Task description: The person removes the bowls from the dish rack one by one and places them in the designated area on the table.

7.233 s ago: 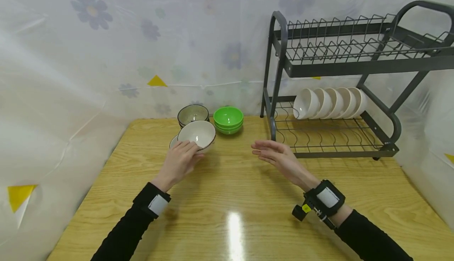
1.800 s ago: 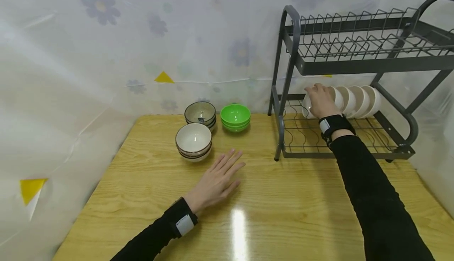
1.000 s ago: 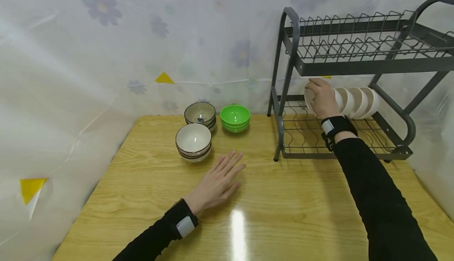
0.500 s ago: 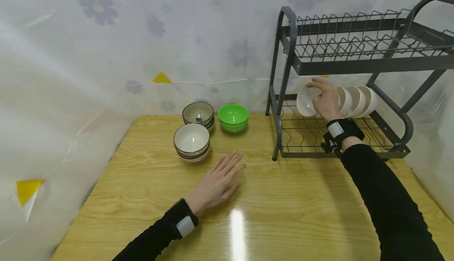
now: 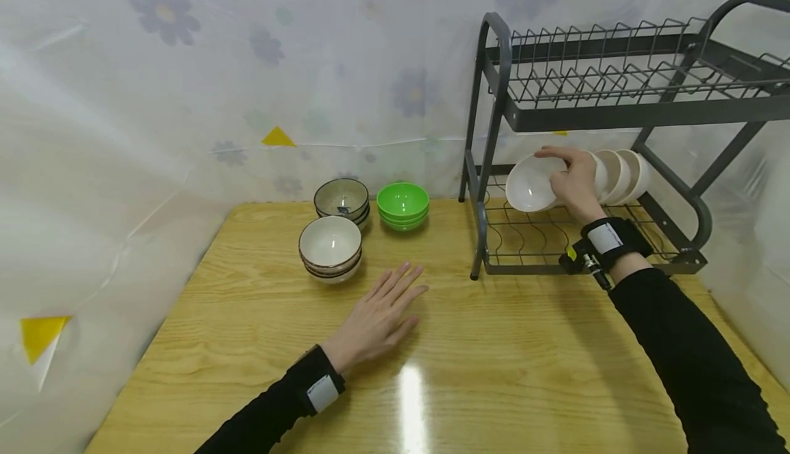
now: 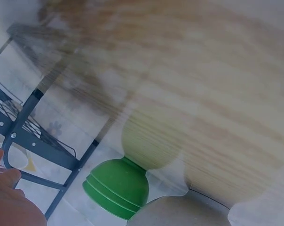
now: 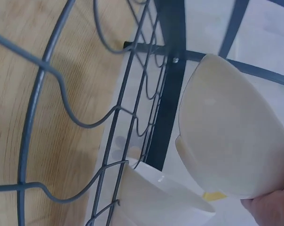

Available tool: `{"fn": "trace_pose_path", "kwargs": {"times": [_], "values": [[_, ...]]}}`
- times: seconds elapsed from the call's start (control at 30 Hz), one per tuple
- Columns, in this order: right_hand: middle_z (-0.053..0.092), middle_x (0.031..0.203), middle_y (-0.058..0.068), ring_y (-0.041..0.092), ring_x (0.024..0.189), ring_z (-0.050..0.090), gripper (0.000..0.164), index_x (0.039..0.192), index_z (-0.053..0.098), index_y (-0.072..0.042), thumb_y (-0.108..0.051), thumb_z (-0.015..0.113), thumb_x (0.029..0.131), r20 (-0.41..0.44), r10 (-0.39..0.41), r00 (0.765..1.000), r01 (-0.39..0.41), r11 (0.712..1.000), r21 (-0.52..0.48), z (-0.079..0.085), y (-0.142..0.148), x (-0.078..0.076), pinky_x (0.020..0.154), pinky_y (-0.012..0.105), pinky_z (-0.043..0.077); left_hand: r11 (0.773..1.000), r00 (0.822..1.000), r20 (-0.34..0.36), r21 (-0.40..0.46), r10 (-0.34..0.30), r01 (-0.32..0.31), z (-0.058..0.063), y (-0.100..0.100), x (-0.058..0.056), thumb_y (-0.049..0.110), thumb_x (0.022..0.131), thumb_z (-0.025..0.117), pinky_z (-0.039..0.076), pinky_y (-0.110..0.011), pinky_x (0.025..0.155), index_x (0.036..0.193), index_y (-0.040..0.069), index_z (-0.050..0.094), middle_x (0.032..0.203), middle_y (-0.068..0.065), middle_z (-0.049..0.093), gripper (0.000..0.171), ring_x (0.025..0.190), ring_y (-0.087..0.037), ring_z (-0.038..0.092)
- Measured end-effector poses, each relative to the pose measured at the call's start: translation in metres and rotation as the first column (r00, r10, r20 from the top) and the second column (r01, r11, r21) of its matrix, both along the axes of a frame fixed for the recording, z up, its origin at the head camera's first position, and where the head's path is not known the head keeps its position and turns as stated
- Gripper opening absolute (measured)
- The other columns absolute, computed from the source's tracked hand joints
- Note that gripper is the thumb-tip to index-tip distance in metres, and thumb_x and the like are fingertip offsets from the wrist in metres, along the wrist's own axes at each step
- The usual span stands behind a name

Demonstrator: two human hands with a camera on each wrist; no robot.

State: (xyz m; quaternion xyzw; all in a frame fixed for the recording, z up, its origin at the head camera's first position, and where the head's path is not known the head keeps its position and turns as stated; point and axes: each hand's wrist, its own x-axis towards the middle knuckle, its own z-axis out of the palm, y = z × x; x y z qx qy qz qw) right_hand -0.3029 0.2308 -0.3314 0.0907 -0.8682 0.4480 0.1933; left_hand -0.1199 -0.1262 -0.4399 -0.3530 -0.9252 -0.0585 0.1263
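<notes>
My right hand (image 5: 575, 178) pinches the rim of a white bowl (image 5: 529, 183) at the left end of the row on the lower rack tier. In the right wrist view the held bowl (image 7: 226, 127) is tilted and clear of the wires, with the thumb at its rim. Other white bowls (image 5: 617, 174) stand on edge to the right, partly behind the hand. My left hand (image 5: 375, 320) lies with fingers spread at the table, before the stack of cream dark-rimmed bowls (image 5: 331, 243). In the left wrist view its fingers (image 6: 10, 176) appear lower left.
A dark two-tier dish rack (image 5: 623, 112) stands at the right of the wooden table (image 5: 247, 344). Stacked green bowls (image 5: 403, 207) and grey-beige bowls (image 5: 341, 198) stand at the back. A plastic curtain (image 5: 345, 63) hangs behind.
My right hand has reached into the rack, gripped the leftmost white bowl and drawn it left and forward from the row. Earlier, the left hand released a cream bowl onto its stack, then stayed put.
</notes>
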Motion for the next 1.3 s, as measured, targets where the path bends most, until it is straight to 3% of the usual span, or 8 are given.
{"fn": "trace_pose_path", "kwargs": {"times": [0.2, 0.37, 0.53, 0.7, 0.83, 0.93, 1.07, 1.3], "values": [[0.057, 0.144, 0.022, 0.033, 0.142, 0.047, 0.063, 0.124, 0.068, 0.004, 0.016, 0.031, 0.075, 0.027, 0.002, 1.0, -0.002, 1.0, -0.012, 0.004, 0.004, 0.012, 0.076, 0.015, 0.037, 1.0, 1.0, 0.004, 0.012, -0.005, 0.005, 0.0, 0.0, 0.0, 0.031, 0.102, 0.058, 0.019, -0.046, 0.13, 0.153, 0.012, 0.041, 0.168, -0.012, 0.025, 0.056, 0.158, -0.028, 0.019], [0.055, 0.142, 0.02, 0.032, 0.142, 0.044, 0.06, 0.127, 0.065, 0.006, 0.018, 0.03, 0.08, 0.075, 0.072, 0.995, -0.067, 0.996, -0.063, 0.01, 0.008, 0.026, 0.082, 0.014, 0.039, 1.0, 1.0, -0.013, 0.01, -0.008, 0.008, 0.001, 0.001, -0.001, 0.032, 0.102, 0.059, 0.023, -0.049, 0.128, 0.153, 0.011, 0.04, 0.167, -0.013, 0.026, 0.059, 0.157, -0.03, 0.021], [0.049, 0.148, 0.014, 0.027, 0.148, 0.035, 0.061, 0.134, 0.06, 0.005, 0.017, 0.029, 0.083, 0.172, 0.147, 0.974, -0.127, 0.984, -0.124, 0.017, 0.014, 0.038, 0.102, 0.028, 0.04, 1.0, 1.0, -0.024, 0.019, -0.009, 0.009, 0.001, 0.002, -0.003, 0.033, 0.101, 0.059, 0.024, -0.049, 0.127, 0.153, 0.01, 0.04, 0.167, -0.014, 0.028, 0.06, 0.157, -0.03, 0.023], [0.044, 0.154, 0.009, 0.022, 0.138, 0.039, 0.07, 0.145, 0.051, 0.0, 0.018, 0.034, 0.08, 0.314, 0.197, 0.929, -0.154, 0.975, -0.159, 0.02, 0.017, 0.047, 0.089, 0.027, 0.042, 0.999, 0.999, -0.029, 0.035, -0.015, 0.016, 0.003, 0.003, -0.004, 0.032, 0.102, 0.059, 0.024, -0.049, 0.128, 0.154, 0.01, 0.038, 0.167, -0.012, 0.026, 0.061, 0.157, -0.029, 0.021], [0.057, 0.14, -0.005, 0.008, 0.113, 0.055, 0.072, 0.147, 0.051, -0.004, 0.019, 0.038, 0.08, 0.333, 0.266, 0.905, -0.222, 0.961, -0.164, 0.018, 0.018, 0.055, 0.076, 0.021, 0.052, 0.998, 0.999, -0.034, 0.056, -0.029, 0.031, 0.006, 0.003, -0.006, 0.03, 0.102, 0.06, 0.025, -0.049, 0.128, 0.154, 0.009, 0.038, 0.167, -0.013, 0.026, 0.061, 0.157, -0.029, 0.021], [0.064, 0.125, -0.019, 0.001, 0.101, 0.062, 0.073, 0.144, 0.054, -0.006, 0.022, 0.038, 0.079, 0.311, 0.366, 0.877, -0.293, 0.921, -0.256, 0.016, 0.019, 0.061, 0.07, 0.022, 0.057, 0.997, 0.999, -0.027, 0.065, -0.033, 0.035, 0.007, 0.004, -0.006, 0.029, 0.102, 0.06, 0.025, -0.049, 0.128, 0.154, 0.009, 0.037, 0.168, -0.012, 0.024, 0.061, 0.157, -0.029, 0.021], [0.069, 0.118, -0.022, 0.003, 0.098, 0.068, 0.075, 0.137, 0.063, -0.013, 0.026, 0.039, 0.078, 0.319, 0.492, 0.81, -0.346, 0.84, -0.417, 0.012, 0.017, 0.068, 0.067, 0.025, 0.06, 0.996, 0.999, -0.032, 0.078, -0.041, 0.044, 0.009, 0.004, -0.006, 0.029, 0.102, 0.06, 0.025, -0.049, 0.128, 0.154, 0.01, 0.038, 0.168, -0.011, 0.024, 0.06, 0.157, -0.029, 0.022], [0.06, 0.129, -0.017, 0.01, 0.102, 0.068, 0.071, 0.135, 0.065, -0.015, 0.024, 0.043, 0.079, 0.359, 0.577, 0.734, -0.373, 0.784, -0.496, 0.007, 0.004, 0.08, 0.068, 0.029, 0.061, 0.994, 0.997, -0.061, 0.089, -0.057, 0.062, 0.011, 0.006, -0.006, 0.031, 0.103, 0.057, 0.024, -0.048, 0.128, 0.155, 0.011, 0.037, 0.168, -0.01, 0.025, 0.059, 0.157, -0.028, 0.022]]}}
